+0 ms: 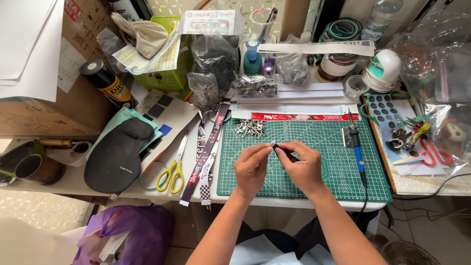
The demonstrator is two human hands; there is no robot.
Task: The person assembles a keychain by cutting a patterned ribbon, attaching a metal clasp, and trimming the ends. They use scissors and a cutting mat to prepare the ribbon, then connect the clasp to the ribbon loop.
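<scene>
Here the person's left hand (pixel 251 167) and right hand (pixel 302 164) meet just above the near middle of the green cutting mat (pixel 324 189). The right fingers are pinched on a short dark strap piece (pixel 283 150); the left thumb and forefinger are pressed together on a small silvery metal bit (pixel 272 143) at the strap's tip. It looks like the step of fitting a metal end onto the strap. Judging from that, the next move calls for a steady pinch and the tip kept square in the metal, since both parts are small.

Counted against the mat: one pile of silvery clips (pixel 250 128) lies on its far left corner, the single clips too many and too small to number. One soldering iron (pixel 357 149) with a blue handle lies along its right side. One pair of yellow-handled scissors (pixel 174 169) sits left of the mat, and between them run about three printed lanyard straps (pixel 208 149). One black mitt (pixel 117 154) lies further left. One pair of red-handled scissors (pixel 431 149) lies well to the right, off the mat.
</scene>
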